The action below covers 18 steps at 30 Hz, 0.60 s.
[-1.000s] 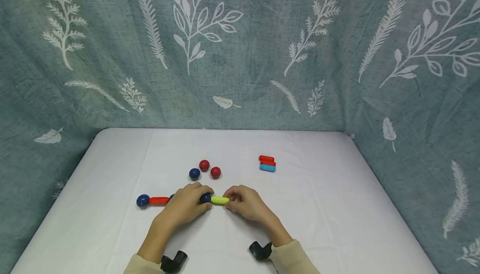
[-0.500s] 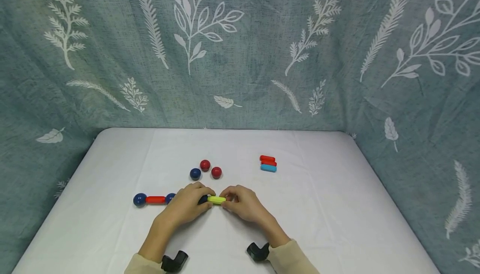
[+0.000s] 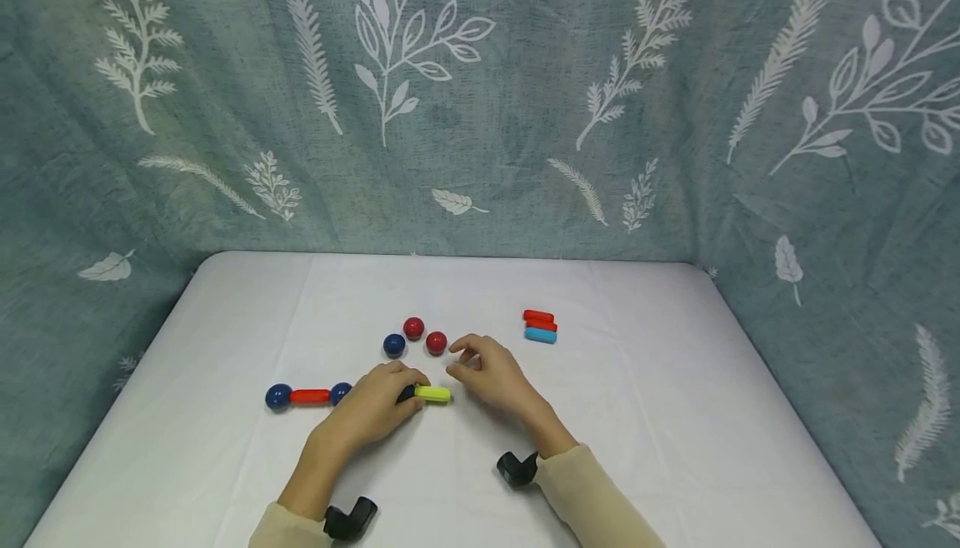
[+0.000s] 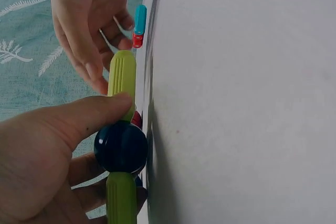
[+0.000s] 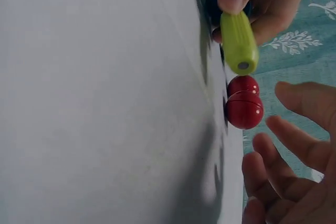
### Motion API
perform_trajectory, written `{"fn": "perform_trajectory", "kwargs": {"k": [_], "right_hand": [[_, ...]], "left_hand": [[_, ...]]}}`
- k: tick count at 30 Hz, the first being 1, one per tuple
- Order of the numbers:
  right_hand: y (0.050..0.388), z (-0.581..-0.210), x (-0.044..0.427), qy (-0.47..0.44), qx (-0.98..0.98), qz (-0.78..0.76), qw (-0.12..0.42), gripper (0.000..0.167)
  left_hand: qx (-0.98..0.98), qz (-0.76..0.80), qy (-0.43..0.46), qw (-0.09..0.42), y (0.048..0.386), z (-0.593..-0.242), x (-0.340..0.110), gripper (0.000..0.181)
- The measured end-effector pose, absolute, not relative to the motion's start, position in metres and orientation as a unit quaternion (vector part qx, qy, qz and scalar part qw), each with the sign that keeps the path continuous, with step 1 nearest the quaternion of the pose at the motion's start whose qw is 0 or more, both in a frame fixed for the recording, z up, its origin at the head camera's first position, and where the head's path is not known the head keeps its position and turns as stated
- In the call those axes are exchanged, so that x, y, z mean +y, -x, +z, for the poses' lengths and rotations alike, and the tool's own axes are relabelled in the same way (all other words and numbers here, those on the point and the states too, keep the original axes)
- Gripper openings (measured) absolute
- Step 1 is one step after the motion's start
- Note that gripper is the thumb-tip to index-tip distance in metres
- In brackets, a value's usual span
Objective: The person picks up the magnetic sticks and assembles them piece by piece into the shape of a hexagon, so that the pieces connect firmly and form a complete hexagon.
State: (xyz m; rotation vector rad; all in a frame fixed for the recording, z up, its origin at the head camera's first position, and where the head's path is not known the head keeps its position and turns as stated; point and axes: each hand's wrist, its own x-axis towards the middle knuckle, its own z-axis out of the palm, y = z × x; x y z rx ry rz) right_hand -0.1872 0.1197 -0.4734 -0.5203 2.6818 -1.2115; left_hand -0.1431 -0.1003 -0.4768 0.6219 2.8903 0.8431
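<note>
A chain of balls and rods lies across the table: a blue ball [image 3: 278, 398], a red rod [image 3: 310, 397], another blue ball [image 3: 341, 393], then a part under my left hand [image 3: 375, 406]. That hand's thumb and fingers grip the chain around a dark blue ball [image 4: 121, 146], with a yellow-green rod [image 4: 122, 80] on one side and a second yellow-green rod [image 4: 121, 198] on the other. My right hand [image 3: 495, 375] holds nothing, its fingers spread and slightly bent beside the nearer red ball [image 3: 437, 343], apart from it.
Behind the hands sit another red ball [image 3: 413, 328] and a loose blue ball [image 3: 393, 346]. Further right lie two red rods [image 3: 538, 316] and a light blue rod [image 3: 541, 336], side by side. A patterned green cloth [image 3: 510, 198] hangs behind the table.
My right hand has let go of the yellow-green rod's free end and moved away from me, towards the red balls. The chain shifted slightly left earlier; my left hand keeps its grip.
</note>
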Motion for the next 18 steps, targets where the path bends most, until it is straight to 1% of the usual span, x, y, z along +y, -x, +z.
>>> {"fn": "perform_trajectory", "kwargs": {"k": [3,6,13,18], "right_hand": [[0.199,-0.476,0.116,0.158,0.900,-0.402,0.058,0.033],[0.209,-0.479,0.113,0.149,0.898,-0.412,0.052,0.035],[0.222,-0.486,0.105,0.138,0.894,-0.422,0.064,0.041],[0.226,-0.488,0.098,0.151,0.906,-0.390,0.066,0.038]], "left_hand": [[0.939,0.275,-0.200,0.040,0.144,-0.477,-0.100,0.020],[0.939,0.275,-0.204,0.041,0.144,-0.479,-0.100,0.020],[0.938,0.274,-0.207,0.038,0.145,-0.480,-0.102,0.020],[0.938,0.276,-0.207,0.037,0.146,-0.480,-0.104,0.020]]}}
